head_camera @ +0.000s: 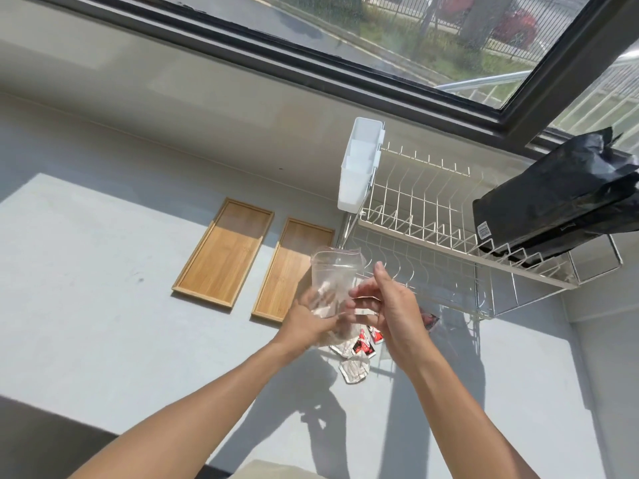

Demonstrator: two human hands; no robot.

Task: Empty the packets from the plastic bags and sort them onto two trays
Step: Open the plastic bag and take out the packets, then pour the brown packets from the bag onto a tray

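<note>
My left hand (307, 318) grips a clear zip bag (335, 274) held upright above the counter, with pale packets showing inside it. My right hand (387, 302) is beside the bag, fingers apart and touching its lower side. Under my hands lie red-and-black packets (366, 344) and a whitish packet (354, 369) on the counter. A second bag (430, 319) with dark red contents peeks out behind my right hand. Two wooden trays lie bare to the left: the left tray (224, 252) and the right tray (294, 267), whose near corner the bag covers.
A white wire dish rack (432, 216) stands at the right with a white plastic caddy (359, 164) on its left end and a black bag (560, 198) resting in it. A window runs along the back wall above the grey counter (103, 288).
</note>
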